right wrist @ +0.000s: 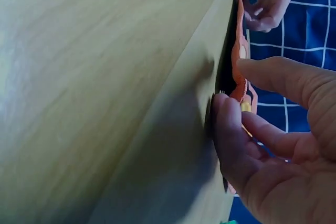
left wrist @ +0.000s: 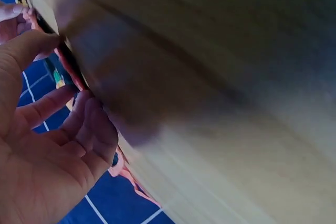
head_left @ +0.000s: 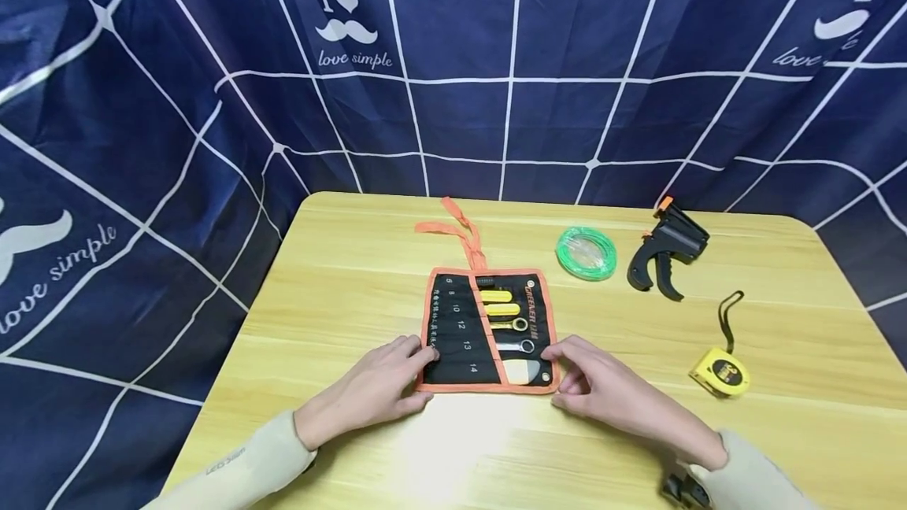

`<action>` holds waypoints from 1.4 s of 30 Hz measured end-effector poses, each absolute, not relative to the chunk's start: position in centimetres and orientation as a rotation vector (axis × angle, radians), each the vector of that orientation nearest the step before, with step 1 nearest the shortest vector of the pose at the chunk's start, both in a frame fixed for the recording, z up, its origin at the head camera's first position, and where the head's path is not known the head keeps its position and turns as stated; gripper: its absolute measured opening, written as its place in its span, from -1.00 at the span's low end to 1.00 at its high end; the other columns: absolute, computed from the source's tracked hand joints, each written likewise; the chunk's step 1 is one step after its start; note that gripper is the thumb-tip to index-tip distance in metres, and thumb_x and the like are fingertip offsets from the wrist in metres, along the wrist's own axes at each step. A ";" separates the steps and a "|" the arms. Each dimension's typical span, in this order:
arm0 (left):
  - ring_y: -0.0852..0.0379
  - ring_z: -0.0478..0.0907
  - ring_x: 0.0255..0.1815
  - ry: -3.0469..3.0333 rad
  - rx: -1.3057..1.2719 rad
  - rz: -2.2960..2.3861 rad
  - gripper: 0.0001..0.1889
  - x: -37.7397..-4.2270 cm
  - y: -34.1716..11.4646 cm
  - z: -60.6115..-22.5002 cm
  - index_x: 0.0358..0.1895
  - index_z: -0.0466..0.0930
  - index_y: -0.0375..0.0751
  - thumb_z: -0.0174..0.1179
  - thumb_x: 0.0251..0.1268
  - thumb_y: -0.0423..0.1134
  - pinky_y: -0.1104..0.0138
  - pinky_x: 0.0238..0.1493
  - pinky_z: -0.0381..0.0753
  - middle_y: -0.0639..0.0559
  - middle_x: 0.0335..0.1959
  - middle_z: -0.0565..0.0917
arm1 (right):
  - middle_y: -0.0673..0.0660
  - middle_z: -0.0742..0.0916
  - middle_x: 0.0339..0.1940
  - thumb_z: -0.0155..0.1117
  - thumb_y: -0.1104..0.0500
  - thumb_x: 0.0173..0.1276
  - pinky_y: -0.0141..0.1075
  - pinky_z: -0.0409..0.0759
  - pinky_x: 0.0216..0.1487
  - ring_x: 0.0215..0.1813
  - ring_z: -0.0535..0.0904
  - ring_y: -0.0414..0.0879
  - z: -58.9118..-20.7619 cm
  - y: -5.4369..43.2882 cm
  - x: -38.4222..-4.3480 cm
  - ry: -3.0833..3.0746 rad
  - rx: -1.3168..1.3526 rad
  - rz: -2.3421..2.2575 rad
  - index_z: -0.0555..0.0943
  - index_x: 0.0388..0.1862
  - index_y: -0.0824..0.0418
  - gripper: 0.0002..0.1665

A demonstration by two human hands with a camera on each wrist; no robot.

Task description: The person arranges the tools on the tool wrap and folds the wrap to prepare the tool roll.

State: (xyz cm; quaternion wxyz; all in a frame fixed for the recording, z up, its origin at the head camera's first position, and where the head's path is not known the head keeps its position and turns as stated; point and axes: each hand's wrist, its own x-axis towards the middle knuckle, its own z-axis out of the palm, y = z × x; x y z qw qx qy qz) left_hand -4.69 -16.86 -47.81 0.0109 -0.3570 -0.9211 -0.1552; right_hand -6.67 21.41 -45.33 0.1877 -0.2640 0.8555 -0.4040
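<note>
A black fabric tool pouch (head_left: pixel 460 329) with orange trim lies unfolded on the table, its ties pointing to the back. Pocket numbers run down its left part. Its right part holds two yellow-handled pieces (head_left: pixel 499 303), a yellowish ring-ended wrench (head_left: pixel 520 324), a silver wrench (head_left: pixel 524 346) and a pale, grey-tipped piece (head_left: pixel 524 371). My left hand (head_left: pixel 375 384) rests at the front left corner, fingertips on the cloth, thumb by the front edge. At the front right corner my right hand (head_left: pixel 602 384) curls its fingers and thumb round the orange edge (right wrist: pixel 239 90).
Behind and right of the pouch lie a coil of green line (head_left: pixel 586 253) and a black clamp (head_left: pixel 669 246) with orange pads. A yellow tape measure (head_left: pixel 720 372) with a black strap sits at the right. Blue patterned cloth (head_left: pixel 453 116) hangs behind the table.
</note>
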 end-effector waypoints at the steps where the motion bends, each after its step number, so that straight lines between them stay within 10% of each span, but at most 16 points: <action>1: 0.21 0.38 -0.31 -2.866 -1.118 -0.506 -0.56 -4.7 -16.8 -47.8 0.21 0.64 -0.14 0.47 0.37 -0.08 0.38 -0.36 0.43 0.09 -0.18 0.50 | 0.14 0.67 0.15 0.65 0.29 0.30 -0.33 0.73 -0.07 -0.14 0.68 -0.23 -45.4 21.4 -6.7 2.376 -0.732 -1.161 0.63 0.33 0.27 -0.36; 13: 0.33 0.51 -0.50 -2.933 -0.613 -1.408 -0.89 -4.1 -16.5 -47.9 -0.17 0.81 -0.11 0.38 0.39 -0.42 0.40 -0.44 0.55 0.22 -0.50 0.61 | 0.15 0.79 -0.02 0.52 0.41 0.37 -0.31 0.74 0.01 -0.04 0.76 -0.08 -46.4 21.2 -7.0 2.163 -0.510 -1.382 0.66 0.19 0.43 -0.57; 23: -0.07 0.82 -0.31 -2.598 -0.082 -2.429 -0.89 -3.5 -16.1 -47.7 -0.06 0.64 -0.51 0.19 0.63 -0.47 0.16 -0.21 0.83 -0.27 -0.26 0.78 | 0.09 0.76 -0.08 0.53 0.40 0.38 -0.35 0.74 -0.13 -0.18 0.72 -0.21 -46.9 20.6 -7.2 2.374 -0.465 -1.415 0.80 -0.23 0.18 -0.86; 35: 0.03 0.84 -0.15 -2.113 0.263 -2.803 -0.60 -2.6 -14.7 -49.1 0.29 0.49 -0.69 0.24 0.47 -0.58 0.23 -0.06 0.80 -0.28 -0.16 0.80 | 0.19 0.85 -0.22 0.40 0.35 0.53 -0.39 0.68 -0.20 -0.26 0.73 -0.21 -47.2 21.4 -7.6 2.182 -0.359 -1.539 0.76 -0.02 0.39 -0.86; 42: 0.04 0.84 -0.33 -2.266 0.262 -2.638 -0.86 -3.5 -14.4 -49.4 -0.12 0.62 -0.52 0.26 0.62 -0.43 0.23 -0.31 0.81 -0.36 -0.26 0.82 | 0.35 0.82 -0.19 0.25 0.39 0.65 -0.28 0.78 -0.12 -0.17 0.82 -0.09 -47.2 21.2 -8.7 2.008 -0.291 -1.636 0.61 0.05 0.57 -0.80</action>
